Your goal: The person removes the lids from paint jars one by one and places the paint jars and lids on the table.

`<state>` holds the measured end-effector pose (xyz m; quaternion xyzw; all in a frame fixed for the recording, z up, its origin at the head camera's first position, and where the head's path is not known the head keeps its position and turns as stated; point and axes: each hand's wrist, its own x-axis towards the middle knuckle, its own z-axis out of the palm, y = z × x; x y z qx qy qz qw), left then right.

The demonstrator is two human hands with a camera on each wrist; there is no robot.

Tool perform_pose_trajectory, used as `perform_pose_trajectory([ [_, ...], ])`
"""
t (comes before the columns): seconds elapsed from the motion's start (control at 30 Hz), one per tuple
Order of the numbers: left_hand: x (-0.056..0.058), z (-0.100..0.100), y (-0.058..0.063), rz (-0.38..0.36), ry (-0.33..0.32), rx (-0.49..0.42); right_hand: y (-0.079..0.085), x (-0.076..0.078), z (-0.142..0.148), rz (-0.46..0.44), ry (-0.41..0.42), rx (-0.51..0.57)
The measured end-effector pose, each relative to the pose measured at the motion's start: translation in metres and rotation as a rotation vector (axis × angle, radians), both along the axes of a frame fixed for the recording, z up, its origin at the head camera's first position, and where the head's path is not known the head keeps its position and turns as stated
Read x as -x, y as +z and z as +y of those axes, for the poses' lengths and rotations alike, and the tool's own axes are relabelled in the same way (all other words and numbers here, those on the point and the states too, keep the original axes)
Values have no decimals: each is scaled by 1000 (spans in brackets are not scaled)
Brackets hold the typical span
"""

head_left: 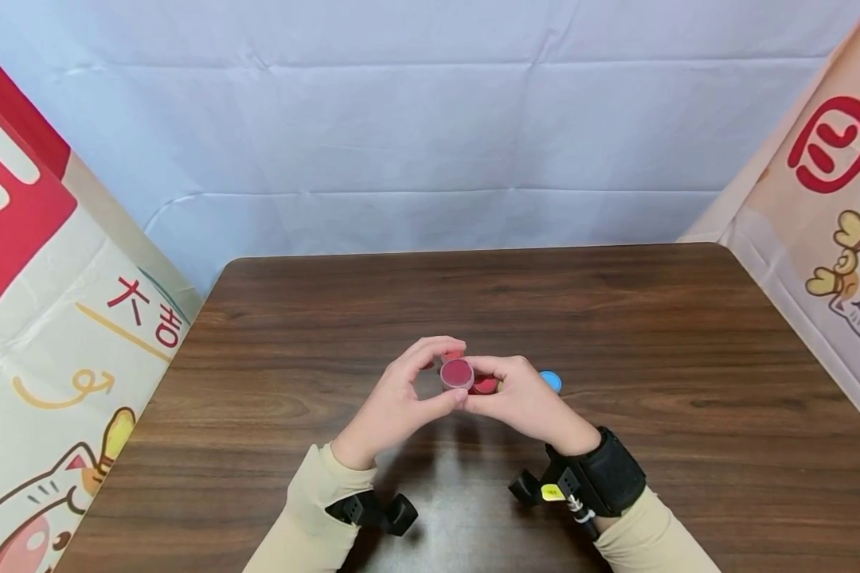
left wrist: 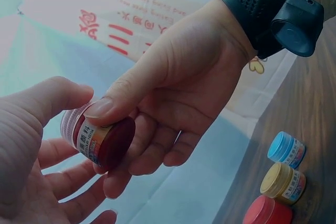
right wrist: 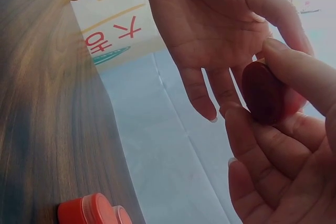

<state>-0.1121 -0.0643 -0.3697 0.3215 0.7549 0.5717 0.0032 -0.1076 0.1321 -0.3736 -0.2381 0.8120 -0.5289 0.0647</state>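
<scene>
Both hands meet around a small paint jar (head_left: 457, 374) with dark red paint and a printed label, held above the table. My right hand (head_left: 526, 402) pinches the labelled body; its thumb lies over the label in the left wrist view. My left hand (head_left: 404, 390) has its thumb and index finger at the clear ribbed end of the paint jar (left wrist: 90, 136), with its other fingers spread below. From the right wrist side, only the dark round face of the paint jar (right wrist: 263, 93) shows; the left fingertips behind it are partly hidden.
More paint jars stand on the wooden table (head_left: 652, 318): a blue jar (left wrist: 286, 149), a yellow jar (left wrist: 283, 183) and a red jar (left wrist: 266, 212). An orange-red jar (right wrist: 86, 209) shows beside another. White cloth (head_left: 401, 143) hangs behind, with printed banners at both sides.
</scene>
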Motion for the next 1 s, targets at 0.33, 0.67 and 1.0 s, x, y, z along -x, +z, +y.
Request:
perform_pose_trajectory([
  [0.33,-1,-1,0,36,-18,-4,0,0,0,6,9,-4],
  [0.67,-10,2,16,47,21,1,-1,0,0,-13,11,9],
  [1.0,0,-1,0,74,-12,-3,0,0,1,-20,17,14],
])
